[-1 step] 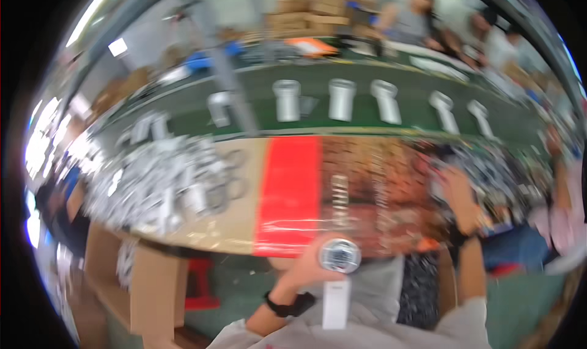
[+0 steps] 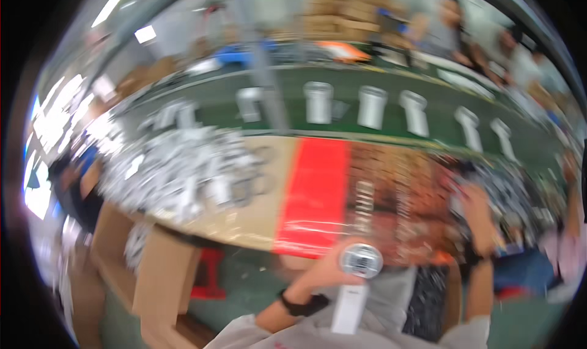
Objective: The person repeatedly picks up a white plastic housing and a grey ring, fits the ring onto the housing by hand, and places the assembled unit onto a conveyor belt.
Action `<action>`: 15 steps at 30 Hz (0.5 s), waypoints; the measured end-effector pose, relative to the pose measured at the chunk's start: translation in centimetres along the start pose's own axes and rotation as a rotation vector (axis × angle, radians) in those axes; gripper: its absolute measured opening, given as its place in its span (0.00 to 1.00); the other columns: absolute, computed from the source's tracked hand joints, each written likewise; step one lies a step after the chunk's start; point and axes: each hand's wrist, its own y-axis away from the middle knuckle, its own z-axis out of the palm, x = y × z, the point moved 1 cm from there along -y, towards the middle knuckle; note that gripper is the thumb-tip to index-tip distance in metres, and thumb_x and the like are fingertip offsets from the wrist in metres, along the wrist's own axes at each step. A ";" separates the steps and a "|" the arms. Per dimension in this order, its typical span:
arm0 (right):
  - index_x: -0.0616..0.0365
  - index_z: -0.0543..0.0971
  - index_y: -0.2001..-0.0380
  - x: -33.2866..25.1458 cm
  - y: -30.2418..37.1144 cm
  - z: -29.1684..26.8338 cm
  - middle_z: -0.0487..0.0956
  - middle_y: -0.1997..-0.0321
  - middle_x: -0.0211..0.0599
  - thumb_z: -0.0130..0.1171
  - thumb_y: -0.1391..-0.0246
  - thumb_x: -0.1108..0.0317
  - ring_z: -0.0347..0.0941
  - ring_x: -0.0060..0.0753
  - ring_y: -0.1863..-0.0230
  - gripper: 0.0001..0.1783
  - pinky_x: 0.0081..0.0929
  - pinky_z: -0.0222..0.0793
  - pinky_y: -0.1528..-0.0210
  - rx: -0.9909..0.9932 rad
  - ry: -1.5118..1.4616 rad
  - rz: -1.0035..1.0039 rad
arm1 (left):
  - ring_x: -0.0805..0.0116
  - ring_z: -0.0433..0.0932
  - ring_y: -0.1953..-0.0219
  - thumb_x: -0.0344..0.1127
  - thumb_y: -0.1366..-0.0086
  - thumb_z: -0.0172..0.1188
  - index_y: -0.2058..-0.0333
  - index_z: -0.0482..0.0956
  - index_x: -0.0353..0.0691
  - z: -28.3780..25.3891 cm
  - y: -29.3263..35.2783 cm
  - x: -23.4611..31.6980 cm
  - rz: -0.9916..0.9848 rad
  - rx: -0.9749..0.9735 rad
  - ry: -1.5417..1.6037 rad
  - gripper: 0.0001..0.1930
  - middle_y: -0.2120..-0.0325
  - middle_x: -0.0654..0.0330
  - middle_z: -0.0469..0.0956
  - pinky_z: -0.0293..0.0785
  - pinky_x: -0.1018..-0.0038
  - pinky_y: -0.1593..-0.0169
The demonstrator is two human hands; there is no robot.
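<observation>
My left hand (image 2: 325,268), with a black band at the wrist, is closed around a white handled device (image 2: 350,309) in front of my body. The device has a round head with a silvery rim and a dark patterned face; its white handle hangs down. My right hand (image 2: 480,214) reaches to the table's right side, over the edge of a heap of small grey and dark parts (image 2: 510,190). Motion smears its fingers, so whether it grips a part is not visible.
Loose white parts are heaped on the table's left (image 2: 177,172), beside a red strip (image 2: 315,196). White devices stand spaced along a green conveyor (image 2: 281,113) beyond. An open carton (image 2: 162,275) and a red stool (image 2: 208,275) are below left. Co-workers sit at both sides and far right.
The whole scene has shifted rightward in the picture and tilted slightly, as my head turns. My left hand keeps the white device, and my right hand stays at the parts heap.
</observation>
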 end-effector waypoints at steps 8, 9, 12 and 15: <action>0.63 0.69 0.46 -14.2 5.8 -1.3 0.73 0.49 0.45 0.54 0.43 0.60 0.71 0.42 0.52 0.24 0.33 0.64 0.47 -0.170 -0.578 0.195 | 0.57 0.69 0.47 0.43 0.56 0.71 0.52 0.69 0.37 1.9 -3.1 4.1 0.249 -0.197 -0.111 0.33 0.51 0.51 0.69 0.63 0.65 0.44; 0.64 0.68 0.43 -15.1 6.2 -0.9 0.73 0.46 0.47 0.52 0.41 0.57 0.73 0.48 0.53 0.28 0.35 0.66 0.49 -0.067 -0.545 0.088 | 0.57 0.69 0.47 0.43 0.56 0.71 0.52 0.69 0.37 2.2 -2.6 4.4 0.244 -0.191 -0.119 0.33 0.51 0.51 0.69 0.63 0.65 0.44; 0.64 0.70 0.46 -20.1 5.1 -1.9 0.74 0.47 0.47 0.48 0.40 0.53 0.71 0.42 0.50 0.28 0.35 0.65 0.48 0.071 -0.509 -0.094 | 0.61 0.73 0.58 0.48 0.65 0.71 0.57 0.70 0.36 2.3 -1.7 5.2 0.301 -0.124 -0.067 0.36 0.61 0.56 0.72 0.68 0.70 0.56; 0.69 0.70 0.48 -21.9 4.8 -2.0 0.74 0.50 0.48 0.51 0.42 0.48 0.70 0.43 0.49 0.32 0.36 0.64 0.47 -0.087 -0.924 -0.118 | 0.51 0.74 0.52 0.53 0.46 0.65 0.52 0.75 0.46 2.3 -1.1 7.0 0.421 -0.226 -0.299 0.26 0.56 0.51 0.76 0.70 0.59 0.48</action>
